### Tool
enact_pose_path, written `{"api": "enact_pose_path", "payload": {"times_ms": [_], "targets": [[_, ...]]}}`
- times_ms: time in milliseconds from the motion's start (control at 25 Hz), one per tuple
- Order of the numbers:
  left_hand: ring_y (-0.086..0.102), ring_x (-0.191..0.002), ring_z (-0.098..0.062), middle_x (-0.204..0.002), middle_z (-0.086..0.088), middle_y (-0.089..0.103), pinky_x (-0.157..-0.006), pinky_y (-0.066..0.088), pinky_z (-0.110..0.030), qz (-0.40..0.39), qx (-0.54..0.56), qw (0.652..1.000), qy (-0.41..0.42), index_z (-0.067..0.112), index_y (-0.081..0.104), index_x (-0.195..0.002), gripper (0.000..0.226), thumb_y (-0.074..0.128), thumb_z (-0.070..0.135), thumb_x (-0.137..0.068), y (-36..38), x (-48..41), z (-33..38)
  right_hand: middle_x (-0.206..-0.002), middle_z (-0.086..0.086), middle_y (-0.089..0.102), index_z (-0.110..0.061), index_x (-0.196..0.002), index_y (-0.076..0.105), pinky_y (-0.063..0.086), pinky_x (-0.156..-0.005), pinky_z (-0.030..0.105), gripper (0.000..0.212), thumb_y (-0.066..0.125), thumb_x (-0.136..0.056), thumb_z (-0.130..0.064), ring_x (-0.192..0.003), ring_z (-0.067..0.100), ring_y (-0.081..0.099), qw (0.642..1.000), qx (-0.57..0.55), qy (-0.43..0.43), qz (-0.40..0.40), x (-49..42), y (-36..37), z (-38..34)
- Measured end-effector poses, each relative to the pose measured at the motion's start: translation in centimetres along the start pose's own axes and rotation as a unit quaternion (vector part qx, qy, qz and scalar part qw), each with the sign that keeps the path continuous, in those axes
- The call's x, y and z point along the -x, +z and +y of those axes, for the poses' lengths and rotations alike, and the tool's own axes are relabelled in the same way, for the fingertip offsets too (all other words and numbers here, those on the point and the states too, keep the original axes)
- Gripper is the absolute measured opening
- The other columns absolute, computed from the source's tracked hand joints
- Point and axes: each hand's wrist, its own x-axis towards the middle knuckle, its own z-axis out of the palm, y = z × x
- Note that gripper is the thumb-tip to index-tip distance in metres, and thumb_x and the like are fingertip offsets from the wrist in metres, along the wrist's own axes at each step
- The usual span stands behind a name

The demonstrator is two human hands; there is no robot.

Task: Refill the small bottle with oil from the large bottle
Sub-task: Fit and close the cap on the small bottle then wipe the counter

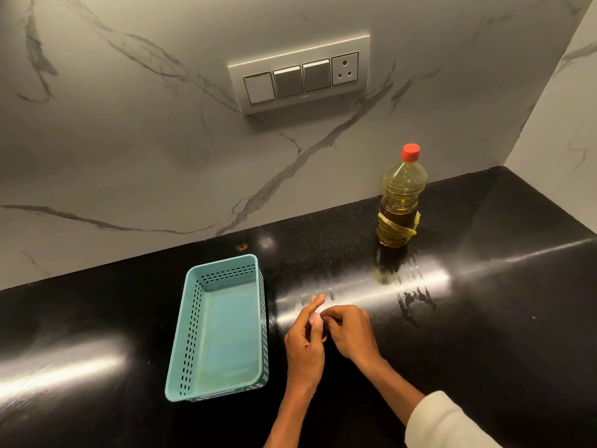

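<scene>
The large oil bottle (400, 202) stands upright at the back right of the black counter, with its red cap on and yellow oil inside. The small bottle (323, 337) is almost wholly hidden between my two hands near the counter's middle; only a sliver of yellow shows. My left hand (305, 342) wraps around it from the left. My right hand (350, 331) has its fingertips closed on the bottle's top. Whether the small bottle's cap is on cannot be seen.
A teal perforated plastic basket (223, 274) with nothing in it sits just left of my hands. Smears mark the black countertop (484, 318) in front of the large bottle. A marble wall with a switch panel (300, 76) rises behind, and a side wall closes the right corner.
</scene>
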Motion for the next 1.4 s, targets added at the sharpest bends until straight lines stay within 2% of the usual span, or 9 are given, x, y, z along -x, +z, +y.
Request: {"api": "enact_pose_path", "payload": {"times_ms": [360,520,600,720,840,1000,1120,1240,1400], "targets": [[0.058,-0.128,-0.013,-0.134,0.011,0.064,-0.103,0.052,-0.048,-0.023,-0.008,0.999,0.022,0.038,0.064,-0.128,0.033,0.047,0.029,-0.102,-0.4,-0.3,-0.5,-0.092,-0.009,0.076,-0.019,-0.1,0.077,0.056,-0.078,0.016,0.015,0.066,-0.09,-0.017,-0.082,-0.005,0.067,0.999,-0.031,0.008,-0.019,0.3,-0.1,1.0],[0.057,-0.129,-0.012,-0.137,0.012,0.062,-0.104,0.051,-0.038,-0.019,-0.044,0.997,0.055,0.037,0.063,-0.129,0.033,0.05,0.024,-0.102,-0.5,-0.3,-0.8,-0.087,-0.01,0.074,-0.02,-0.095,0.076,0.048,-0.068,0.002,0.011,0.067,-0.089,-0.017,-0.077,-0.007,0.065,0.999,-0.018,0.023,0.016,1.5,0.1,1.6],[0.055,-0.129,-0.004,-0.137,0.015,0.06,-0.105,0.047,-0.023,0.04,-0.099,0.991,0.078,0.032,0.063,-0.129,0.033,0.062,0.029,-0.096,-0.3,0.1,-0.9,-0.084,-0.012,0.073,-0.023,-0.092,0.074,0.051,-0.066,0.005,0.008,0.068,-0.088,-0.018,-0.076,-0.003,0.067,0.996,-0.057,0.04,0.048,1.7,-0.1,1.7],[0.063,-0.108,0.008,-0.115,0.02,0.069,-0.093,0.052,-0.017,0.133,-0.133,0.98,0.068,0.027,0.071,-0.118,0.033,0.078,0.025,-0.085,0.3,0.6,-0.8,-0.082,-0.011,0.074,-0.023,-0.091,0.075,0.059,-0.073,0.022,0.006,0.071,-0.086,-0.022,-0.076,0.001,0.07,0.989,-0.106,0.069,0.072,1.7,-0.4,1.7],[0.067,-0.081,0.01,-0.086,0.024,0.073,-0.075,0.059,-0.023,0.13,-0.109,0.985,0.032,0.026,0.075,-0.113,0.024,0.074,0.023,-0.089,0.9,0.8,-0.2,-0.084,-0.013,0.073,-0.025,-0.092,0.075,0.055,-0.069,0.01,0.01,0.075,-0.082,-0.028,-0.08,-0.002,0.069,0.988,-0.129,0.067,0.059,1.6,-0.8,0.9],[0.067,-0.106,0.003,-0.114,0.016,0.073,-0.091,0.058,-0.029,0.085,-0.081,0.992,0.034,0.026,0.071,-0.122,0.027,0.062,0.02,-0.098,0.6,0.5,-0.3,-0.083,-0.016,0.074,-0.025,-0.095,0.076,0.052,-0.069,0.006,0.013,0.072,-0.085,-0.018,-0.08,-0.007,0.068,0.992,-0.115,0.013,0.055,1.5,-1.0,-0.4],[0.061,-0.115,0.008,-0.118,0.035,0.065,-0.094,0.055,-0.021,0.069,-0.064,0.995,0.043,0.026,0.071,-0.121,0.03,0.058,0.01,-0.099,0.4,0.7,0.0,-0.081,-0.017,0.073,-0.023,-0.096,0.078,0.051,-0.067,0.005,0.015,0.068,-0.088,-0.014,-0.078,-0.009,0.067,0.997,-0.065,-0.014,0.036,1.5,-0.7,0.0],[0.055,-0.127,0.004,-0.126,0.033,0.062,-0.101,0.049,-0.019,0.066,-0.051,0.994,0.066,0.039,0.069,-0.115,0.04,0.056,0.004,-0.099,0.2,0.7,0.2,-0.086,-0.009,0.076,-0.021,-0.098,0.078,0.051,-0.067,0.005,0.018,0.064,-0.09,-0.012,-0.076,-0.006,0.068,1.0,-0.009,-0.015,-0.014,1.2,0.0,0.6],[0.053,-0.131,0.001,-0.129,0.036,0.059,-0.104,0.048,-0.02,0.054,-0.037,0.995,0.075,0.042,0.068,-0.114,0.042,0.055,0.005,-0.1,0.0,0.5,-0.2,-0.089,-0.014,0.076,-0.025,-0.1,0.077,0.057,-0.074,0.014,0.018,0.067,-0.088,-0.016,-0.082,-0.006,0.069,0.998,-0.058,-0.018,0.016,0.8,-0.5,0.1]]}}
